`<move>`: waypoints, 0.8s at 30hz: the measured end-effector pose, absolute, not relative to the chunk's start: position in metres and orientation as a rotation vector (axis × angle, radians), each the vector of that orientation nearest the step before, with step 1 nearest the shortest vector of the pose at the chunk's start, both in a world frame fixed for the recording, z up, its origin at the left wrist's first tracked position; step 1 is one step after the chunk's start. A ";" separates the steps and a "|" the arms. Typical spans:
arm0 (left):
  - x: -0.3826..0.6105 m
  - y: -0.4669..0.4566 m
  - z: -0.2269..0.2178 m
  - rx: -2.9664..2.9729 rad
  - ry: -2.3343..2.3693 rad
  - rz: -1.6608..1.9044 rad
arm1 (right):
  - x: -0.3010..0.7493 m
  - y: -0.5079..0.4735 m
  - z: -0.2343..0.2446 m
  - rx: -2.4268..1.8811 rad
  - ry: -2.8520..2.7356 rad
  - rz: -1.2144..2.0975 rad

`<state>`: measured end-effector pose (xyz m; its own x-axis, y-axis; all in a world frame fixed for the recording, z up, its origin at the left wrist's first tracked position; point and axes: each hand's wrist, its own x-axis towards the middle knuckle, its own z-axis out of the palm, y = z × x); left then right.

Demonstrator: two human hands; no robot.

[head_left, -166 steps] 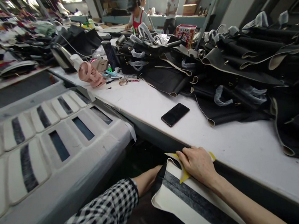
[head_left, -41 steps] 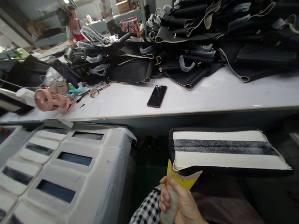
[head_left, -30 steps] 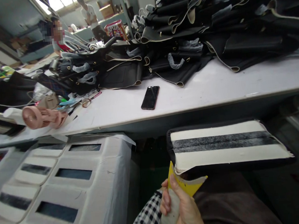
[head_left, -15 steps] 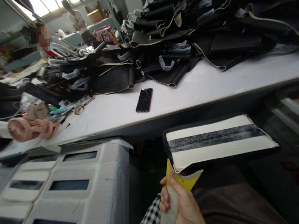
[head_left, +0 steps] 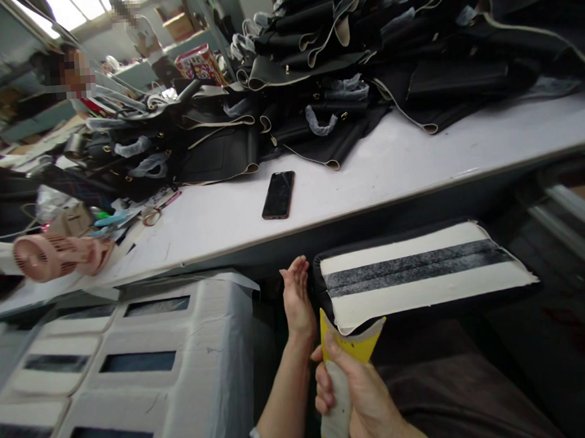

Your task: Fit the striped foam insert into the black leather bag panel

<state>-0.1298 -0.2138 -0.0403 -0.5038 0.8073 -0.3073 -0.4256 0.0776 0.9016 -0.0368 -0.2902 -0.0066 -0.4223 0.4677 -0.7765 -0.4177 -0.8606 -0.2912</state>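
Observation:
My right hand (head_left: 362, 387) grips the handle of a yellow scraper (head_left: 362, 346) with a curved edge. Pale, dried-looking residue coats much of the handle. Just beyond the scraper, over my lap, lies a black padded bag piece (head_left: 408, 296); its upper face is white with a dark strip along the middle. My left hand (head_left: 298, 305) stands upright at the left end of this piece, fingers stretched out and holding nothing. Whether it touches the black edge I cannot tell.
A white table (head_left: 212, 218) runs across ahead, bearing a phone (head_left: 278, 195), a pink fan (head_left: 45, 256) and piled black bag pieces (head_left: 222, 154). At lower left, a covered stack (head_left: 203, 372) carries white panels with dark strips (head_left: 53, 382). Two people are in the background.
My left hand has come into view from below and reached up beside the left end of the bag piece. My right hand still holds the scraper, nearly in place.

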 end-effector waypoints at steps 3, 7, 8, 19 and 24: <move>-0.131 -0.208 -0.024 0.893 1.427 1.599 | -0.032 -0.288 -0.005 -1.300 -0.101 2.290; -0.124 -0.207 -0.012 1.248 1.601 1.434 | -0.025 -0.282 -0.006 -1.293 -0.131 2.367; -0.123 -0.207 -0.012 1.250 1.625 1.431 | -0.022 -0.281 -0.006 -1.286 -0.139 2.398; -0.118 -0.203 -0.012 1.173 1.698 1.414 | -0.004 -0.262 -0.007 -1.281 -0.203 2.635; -0.116 -0.201 -0.011 1.145 1.733 1.401 | 0.001 -0.256 -0.008 -1.307 -0.254 2.675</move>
<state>-0.1159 -0.2010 -0.0113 -0.4275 0.9027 0.0497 0.2379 0.0593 0.9695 0.0007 -0.2557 -0.0080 -0.6077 0.2105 -0.7658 -0.0627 -0.9739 -0.2180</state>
